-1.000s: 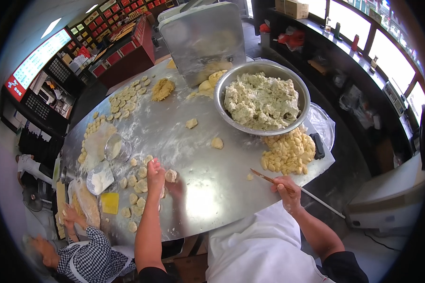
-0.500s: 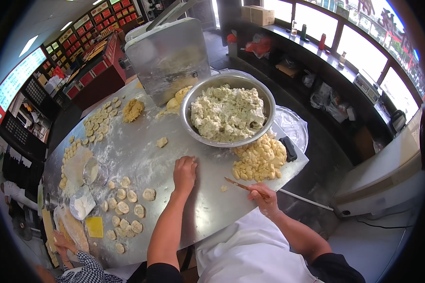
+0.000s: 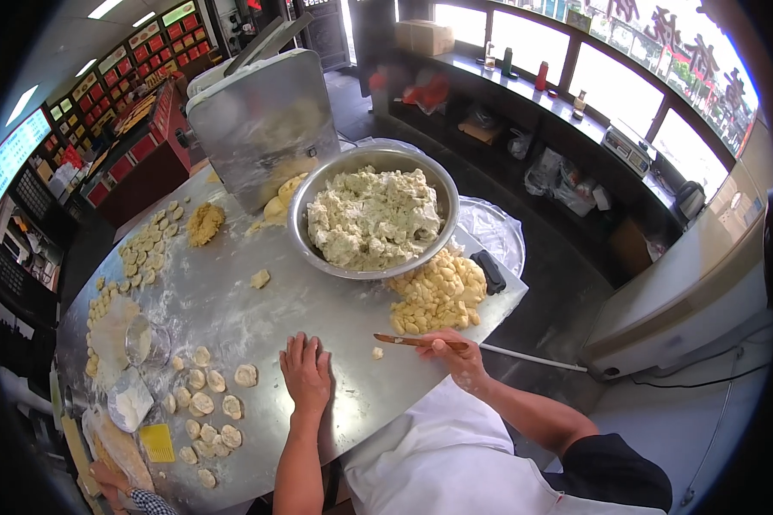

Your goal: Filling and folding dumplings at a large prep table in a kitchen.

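My left hand [image 3: 306, 374] lies palm down on the steel table with its fingers stretched and slightly apart, holding nothing. In my right hand [image 3: 460, 359] is a slim brown wooden spatula [image 3: 404, 340], pointing left over the table, its tip above a small scrap of dough [image 3: 378, 353]. Just beyond my right hand sits a heap of yellow dough lumps [image 3: 438, 292]. A big steel bowl [image 3: 299, 245], full of pale, green-flecked crumbly filling [image 3: 378, 215], stands farther back. A single dough piece [image 3: 260, 279] rests on the table left of the bowl.
Several floured dough rounds [image 3: 202, 403] and a yellow scraper [image 3: 156, 443] lie to the left. A co-worker's hand [image 3: 105, 477] is at the lower left. Behind stand a large metal machine [image 3: 266, 129] and a window counter [image 3: 567, 112]. A black object [image 3: 489, 272] sits by the right edge.
My left hand has come nearer to me, its curled fingers now spread flat. The spatula in my right hand has turned to lie more level. The whole view has shifted to the right.
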`<state>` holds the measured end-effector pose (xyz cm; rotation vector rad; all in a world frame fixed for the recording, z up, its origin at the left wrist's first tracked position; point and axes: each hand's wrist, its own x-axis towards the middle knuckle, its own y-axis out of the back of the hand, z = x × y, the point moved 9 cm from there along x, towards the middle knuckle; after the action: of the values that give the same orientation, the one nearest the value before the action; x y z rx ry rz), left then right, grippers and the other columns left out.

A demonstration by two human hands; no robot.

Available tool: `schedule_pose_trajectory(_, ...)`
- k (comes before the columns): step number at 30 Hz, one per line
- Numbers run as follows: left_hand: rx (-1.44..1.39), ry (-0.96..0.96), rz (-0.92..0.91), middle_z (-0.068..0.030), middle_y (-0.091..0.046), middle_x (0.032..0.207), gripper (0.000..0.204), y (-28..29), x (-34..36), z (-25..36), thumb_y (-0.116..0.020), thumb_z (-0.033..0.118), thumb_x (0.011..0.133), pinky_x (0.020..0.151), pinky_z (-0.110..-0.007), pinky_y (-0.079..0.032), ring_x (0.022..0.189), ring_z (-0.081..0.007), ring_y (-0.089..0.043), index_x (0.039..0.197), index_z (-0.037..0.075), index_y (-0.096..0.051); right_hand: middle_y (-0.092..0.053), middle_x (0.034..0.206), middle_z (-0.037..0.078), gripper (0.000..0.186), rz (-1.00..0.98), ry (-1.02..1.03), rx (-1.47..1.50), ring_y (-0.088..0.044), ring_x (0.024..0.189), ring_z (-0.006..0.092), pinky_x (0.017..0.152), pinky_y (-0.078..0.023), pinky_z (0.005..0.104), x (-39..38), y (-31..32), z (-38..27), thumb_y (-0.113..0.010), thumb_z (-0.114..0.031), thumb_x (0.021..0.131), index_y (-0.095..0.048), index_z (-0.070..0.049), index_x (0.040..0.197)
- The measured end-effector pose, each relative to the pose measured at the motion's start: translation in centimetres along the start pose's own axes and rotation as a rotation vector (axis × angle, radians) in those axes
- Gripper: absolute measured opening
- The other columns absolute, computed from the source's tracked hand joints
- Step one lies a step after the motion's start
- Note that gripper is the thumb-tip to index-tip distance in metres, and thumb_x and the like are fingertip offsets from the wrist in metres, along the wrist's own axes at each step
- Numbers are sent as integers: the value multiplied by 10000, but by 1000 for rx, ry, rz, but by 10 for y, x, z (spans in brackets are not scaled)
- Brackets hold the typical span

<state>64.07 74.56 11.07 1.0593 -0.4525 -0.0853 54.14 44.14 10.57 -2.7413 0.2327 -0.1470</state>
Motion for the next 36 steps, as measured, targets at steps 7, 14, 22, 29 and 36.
schedule_pose_trajectory(7,153,66,-101,-225,-486,1627,470,5,-35,-12,-532,229,1081,1270,-642,-248,1543,-464,-387,1507,31,-558,-682,1197,113,257,35,445,-218,-684,1052,185,948,-569,308,43,1,-126,-637,-142,1105,-722,24,1282)
schedule_pose_trajectory(14,140,-140,-176,-249,-444,1645,648,3,-23,30,-576,485,1043,1263,-678,-225,1554,-481,-351,1500,26,-569,-706,1153,69,231,64,321,-480,-672,1034,143,917,-550,280,103,16,-124,-711,-148,1064,-769,9,1223)
schedule_pose_trajectory(22,-125,19,5,-247,-441,1640,552,27,-68,-31,-493,420,1116,1288,-645,-204,1579,-474,-305,1497,30,-581,-803,1082,88,264,-103,97,-590,-715,963,150,898,-569,304,142,-7,-130,-742,-212,1050,-785,0,1201)
schedule_pose_trajectory(29,-250,42,11,-175,-670,1367,280,48,-68,-15,-771,263,986,1228,-597,-332,1372,-436,-553,1111,62,-622,-789,1024,48,285,-215,163,-638,-714,981,134,923,-580,311,162,-24,-147,-748,-279,1046,-800,-26,1165)
schedule_pose_trajectory(36,-1095,420,201,-144,-705,1181,347,44,-83,-15,-773,157,1008,896,-353,-587,1016,-252,-705,1244,41,-547,-825,1061,113,316,-188,-41,-646,-731,940,151,898,-603,323,177,-1,-128,-746,-293,1049,-792,4,1147)
